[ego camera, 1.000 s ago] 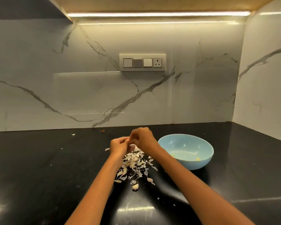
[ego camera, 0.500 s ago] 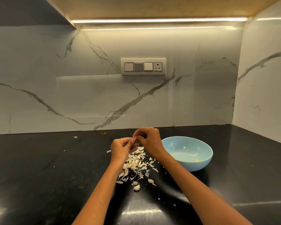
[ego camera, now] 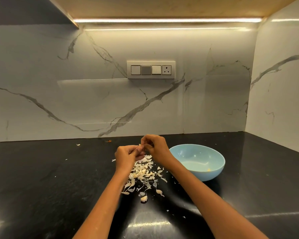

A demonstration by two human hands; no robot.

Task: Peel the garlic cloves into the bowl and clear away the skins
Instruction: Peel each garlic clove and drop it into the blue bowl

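1. Evidently little has changed since a second ago: left hand (ego camera: 128, 155) and right hand (ego camera: 153, 147) stay together above the skins (ego camera: 143, 173), both pinching a small garlic clove (ego camera: 142, 146), peeling unfinished.
2. Bowl (ego camera: 212, 175) sits just right of the pile; one loose clove (ego camera: 144, 198) lies nearer.
3. Countertop (ego camera: 41, 169) offers room leftward; walls close the back and right.

place: home kitchen
clues: glossy black stone countertop (ego camera: 41, 178), white marble-veined backsplash (ego camera: 76, 94), under-cabinet strip light (ego camera: 167, 20)
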